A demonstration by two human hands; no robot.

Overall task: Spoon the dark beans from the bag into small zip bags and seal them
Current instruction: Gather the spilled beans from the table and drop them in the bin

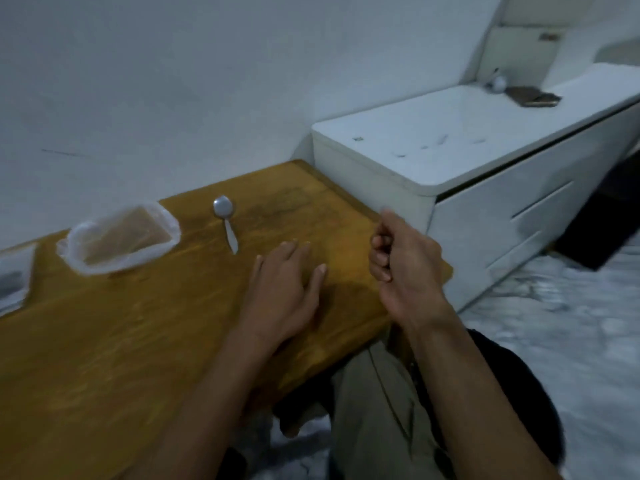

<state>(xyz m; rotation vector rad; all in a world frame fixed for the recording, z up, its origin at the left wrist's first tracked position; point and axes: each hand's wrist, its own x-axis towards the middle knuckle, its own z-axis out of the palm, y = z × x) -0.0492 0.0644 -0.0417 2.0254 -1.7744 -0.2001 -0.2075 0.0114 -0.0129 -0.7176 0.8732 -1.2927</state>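
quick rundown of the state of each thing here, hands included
left hand: flat on the wooden table, fingers straight, holding nothing
right hand: raised, fingers curled, empty
spoon: lying on the table, untouched
clear plastic bag: lying on the table, mouth open
drawers: closed

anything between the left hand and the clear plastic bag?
Head view: only the small metal spoon lies on the wooden table between the left hand and clear plastic bag.

Home room: wooden table [138, 341], drawer cabinet [485, 216]
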